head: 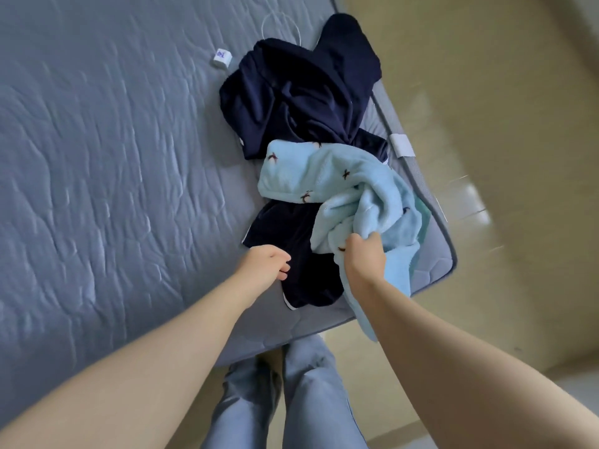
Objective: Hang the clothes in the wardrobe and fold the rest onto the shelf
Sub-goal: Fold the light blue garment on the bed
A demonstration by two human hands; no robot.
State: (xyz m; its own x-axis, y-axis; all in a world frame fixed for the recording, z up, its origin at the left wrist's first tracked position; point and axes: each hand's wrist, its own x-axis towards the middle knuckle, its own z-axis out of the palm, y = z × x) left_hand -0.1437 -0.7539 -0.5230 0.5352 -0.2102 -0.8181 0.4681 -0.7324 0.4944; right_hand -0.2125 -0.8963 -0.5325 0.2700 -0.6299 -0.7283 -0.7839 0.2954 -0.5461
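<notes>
A light blue fleece garment (340,186) with small dark bird prints lies crumpled near the mattress corner, on top of dark navy clothes. My right hand (364,256) grips a bunch of this fleece at its near edge. One navy garment (301,89) is spread further away; another navy piece with white piping (291,228) lies under the fleece. My left hand (267,262) hovers over the near navy piece with fingers loosely curled, holding nothing. A white wire hanger (282,22) pokes out from behind the far navy garment.
The clothes sit on a grey-blue quilted mattress (113,157) whose corner is at the right. A small white tag (221,57) lies on it. Beige tiled floor (486,124) runs along the right side. My legs in light blue trousers stand at the mattress edge.
</notes>
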